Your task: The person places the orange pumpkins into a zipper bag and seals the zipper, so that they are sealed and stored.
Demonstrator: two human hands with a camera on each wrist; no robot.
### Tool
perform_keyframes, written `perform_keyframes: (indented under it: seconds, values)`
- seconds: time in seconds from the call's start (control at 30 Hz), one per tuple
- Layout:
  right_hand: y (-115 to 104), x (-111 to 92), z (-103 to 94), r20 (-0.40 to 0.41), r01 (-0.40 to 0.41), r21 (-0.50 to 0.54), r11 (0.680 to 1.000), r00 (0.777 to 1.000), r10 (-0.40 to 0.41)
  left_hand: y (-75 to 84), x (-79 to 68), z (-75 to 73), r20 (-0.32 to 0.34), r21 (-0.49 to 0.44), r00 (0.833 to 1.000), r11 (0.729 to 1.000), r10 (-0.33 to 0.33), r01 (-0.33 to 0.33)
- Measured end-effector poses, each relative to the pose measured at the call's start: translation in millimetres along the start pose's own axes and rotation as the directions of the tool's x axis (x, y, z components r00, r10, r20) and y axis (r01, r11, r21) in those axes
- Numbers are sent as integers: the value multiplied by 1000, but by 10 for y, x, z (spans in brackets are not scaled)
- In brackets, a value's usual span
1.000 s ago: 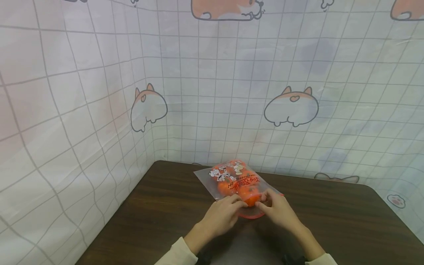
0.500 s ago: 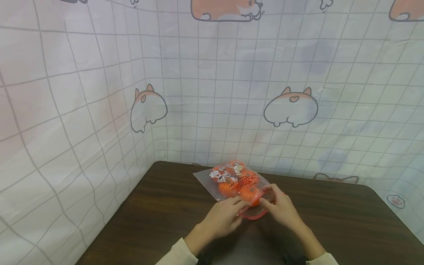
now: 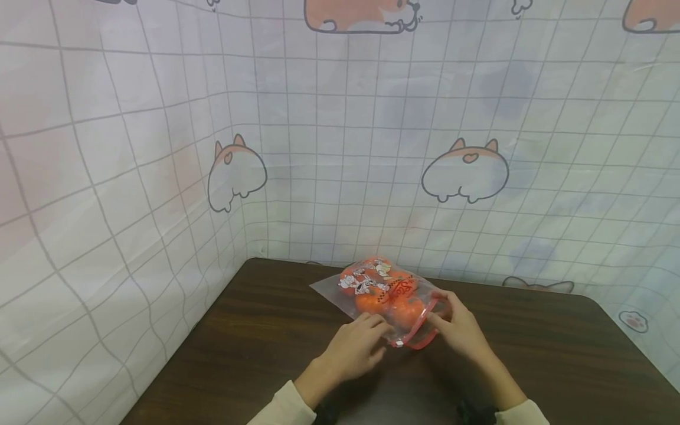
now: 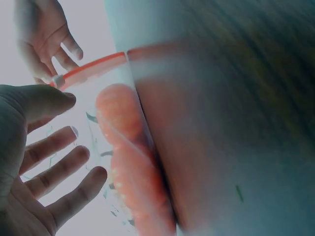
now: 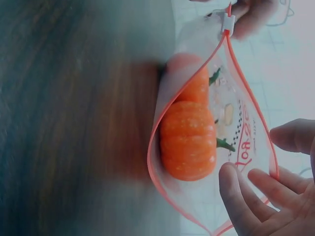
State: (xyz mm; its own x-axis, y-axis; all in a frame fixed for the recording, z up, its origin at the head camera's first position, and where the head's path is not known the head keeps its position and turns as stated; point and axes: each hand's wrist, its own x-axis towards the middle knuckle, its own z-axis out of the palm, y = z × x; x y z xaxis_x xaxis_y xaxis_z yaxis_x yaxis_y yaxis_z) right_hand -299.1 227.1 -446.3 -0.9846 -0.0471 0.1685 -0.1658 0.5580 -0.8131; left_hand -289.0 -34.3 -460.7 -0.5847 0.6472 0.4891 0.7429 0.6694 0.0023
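Observation:
A clear slider zip bag (image 3: 340,289) with a red-edged mouth and printed cartoon figures lies on the table. Inside are several small orange pumpkins (image 5: 189,142) with green stems. The bag's mouth gapes wide toward the right wrist camera. My left hand (image 3: 357,347) pinches the bag's near-left corner between thumb and forefinger, beside the white slider (image 5: 227,23); its other fingers are spread. My right hand (image 3: 461,327) holds the upper red rim at the opposite side, with the thumb outside and fingers reaching into the mouth.
The dark wood-grain table (image 3: 255,319) has rounded far corners. Behind and to the left hangs a white gridded curtain (image 3: 340,177) with cartoon dogs, meeting the table's far edge just beyond the bag.
The bag's mouth has spread open and turned rightward. My right hand has moved right and slightly away, drawing the red rim along; my left hand has barely shifted. The white slider has come into sight.

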Motion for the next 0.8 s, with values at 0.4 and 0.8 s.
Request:
perform_keyframes:
  seconds: [0.4, 0.8]
  values:
    - [9, 1, -114, 24, 35, -12, 999, 999, -35, 7, 34, 147, -34, 59, 999, 998, 10, -8]
    - [-134, -53, -245, 220, 190, -56, 980, 960, -173, 67, 180, 149, -38, 99, 999, 995, 7, -3]
